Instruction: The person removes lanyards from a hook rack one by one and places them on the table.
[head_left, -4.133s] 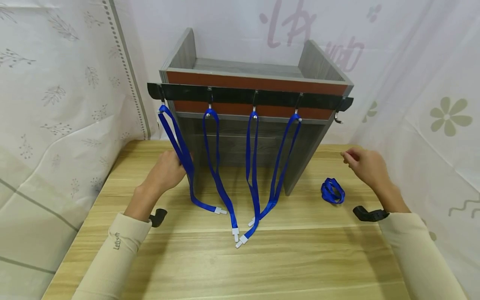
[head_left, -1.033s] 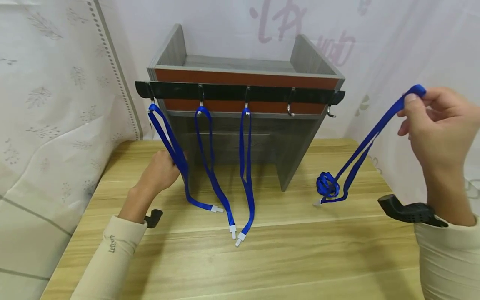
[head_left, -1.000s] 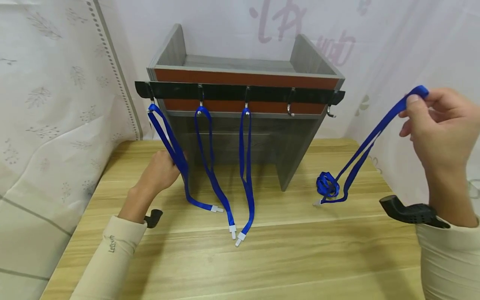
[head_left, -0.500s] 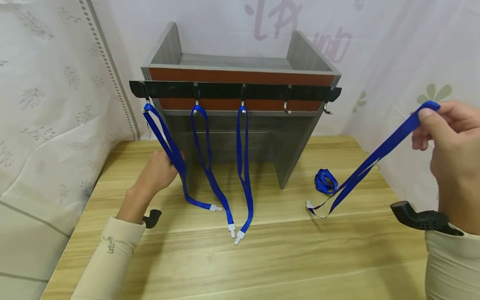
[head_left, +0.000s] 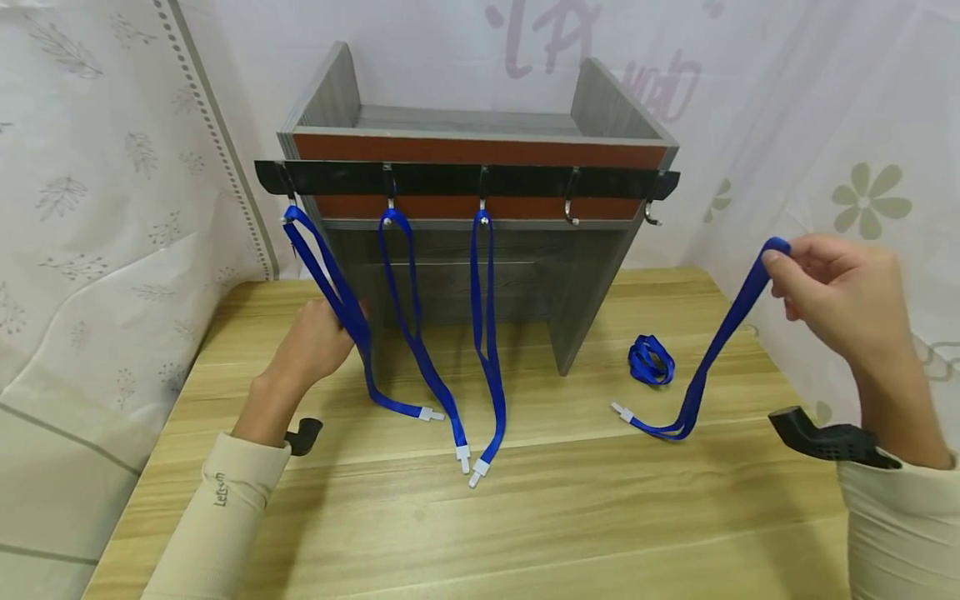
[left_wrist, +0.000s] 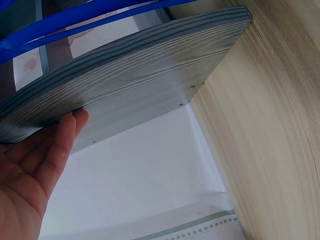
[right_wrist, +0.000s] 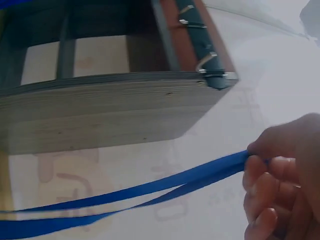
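Note:
My right hand (head_left: 847, 292) pinches the looped end of a blue lanyard (head_left: 731, 321) between thumb and fingers, to the right of the grey wooden rack. The strap slants down to the table, where its white clip (head_left: 622, 412) points left. In the right wrist view, two bands of the lanyard (right_wrist: 165, 185) run from the fingertips. My left hand (head_left: 311, 346) grips the rack's left side panel (left_wrist: 125, 85); fingers lie on its outer face in the left wrist view. Three blue lanyards hang from the left hooks, including the middle one (head_left: 490, 362). Two right hooks (head_left: 571, 212) are bare.
A coiled blue lanyard (head_left: 651, 361) lies on the wooden table (head_left: 420, 533), right of the rack. The black hook rail (head_left: 525, 180) crosses the rack's front. Clips of the hanging lanyards rest on the table before it. Patterned white cloth (head_left: 105, 167) surrounds the table.
A lanyard has come off the fourth hook and is now in my right hand. Over the last half second that hand has moved left and lower. My left hand stays on the panel.

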